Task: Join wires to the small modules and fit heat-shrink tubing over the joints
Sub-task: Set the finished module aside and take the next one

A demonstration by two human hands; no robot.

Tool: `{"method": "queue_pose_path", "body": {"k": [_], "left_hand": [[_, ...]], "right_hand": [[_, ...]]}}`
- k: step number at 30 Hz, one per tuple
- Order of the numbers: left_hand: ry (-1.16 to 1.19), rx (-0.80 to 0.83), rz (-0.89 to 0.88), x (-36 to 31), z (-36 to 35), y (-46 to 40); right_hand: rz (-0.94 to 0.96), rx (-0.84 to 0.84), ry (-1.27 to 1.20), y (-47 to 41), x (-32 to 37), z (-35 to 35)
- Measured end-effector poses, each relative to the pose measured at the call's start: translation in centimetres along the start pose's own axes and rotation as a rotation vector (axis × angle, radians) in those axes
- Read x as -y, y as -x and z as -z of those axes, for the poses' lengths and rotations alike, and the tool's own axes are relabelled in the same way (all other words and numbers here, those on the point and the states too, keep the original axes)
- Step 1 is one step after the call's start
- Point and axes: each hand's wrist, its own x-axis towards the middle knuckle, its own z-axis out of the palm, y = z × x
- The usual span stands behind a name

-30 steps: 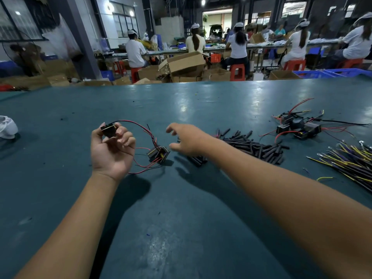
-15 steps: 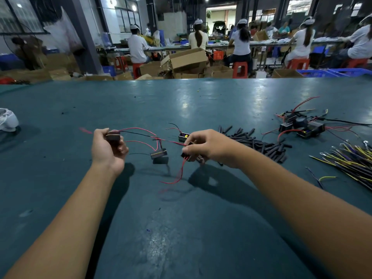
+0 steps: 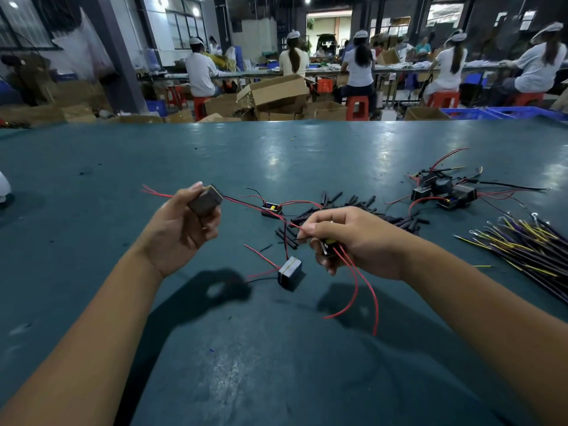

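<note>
My left hand (image 3: 181, 232) grips a small dark module (image 3: 205, 200) with red wires trailing left and right from it. My right hand (image 3: 353, 239) holds a second module (image 3: 328, 248) low in its fingers and pinches a red wire (image 3: 295, 226) between thumb and forefinger. Two long red leads (image 3: 365, 290) hang from that hand. A third module (image 3: 289, 273) dangles just above the table between my hands. A fourth (image 3: 271, 208) lies on the table behind. Black heat-shrink tubes (image 3: 353, 207) lie in a heap behind my right hand.
More wired modules (image 3: 442, 190) are piled at the right on the blue-green table (image 3: 276, 364). A bundle of yellow and purple wires (image 3: 522, 244) lies at the far right. A white object (image 3: 3, 187) sits at the left edge. Workers and cardboard boxes stand beyond the table.
My hands have drawn apart and risen, stretching the tangled red wires. The right hand now holds a module and a wire; one module has swung down between my hands.
</note>
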Motion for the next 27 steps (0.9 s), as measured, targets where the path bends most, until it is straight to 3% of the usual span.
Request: {"method": "queue_pose_path", "body": {"k": [2, 4, 7, 10, 14, 19, 27], "left_hand": [[-0.119, -0.112, 0.109, 0.3, -0.2, -0.2], [-0.146, -0.081, 0.173, 0.4, 0.0, -0.1], [0.14, 0.21, 0.146, -0.2, 0.1, 0.6], [0.531, 0.605, 0.17, -1.0, -0.5, 1.2], [0.41, 0.765, 0.174, -0.8, -1.5, 1.9], [0.012, 0.718, 0.093, 0.5, -1.5, 1.8], [0.275, 0.594, 0.091, 0.4, -1.6, 1.2]], "right_hand": [[-0.03, -0.032, 0.129, 0.5, -0.5, -0.2], [-0.03, -0.02, 0.165, 0.8, -0.7, -0.4], [0.01, 0.121, -0.138, 1.7, -0.3, -0.4], [0.053, 0.228, -0.218, 2.7, 0.4, -0.2], [0.033, 0.234, -0.233, 4.3, 0.4, 0.8], [-0.028, 0.119, -0.261, 6.7, -1.0, 2.4], [-0.052, -0.206, -0.249, 7.0, -2.5, 2.9]]}}
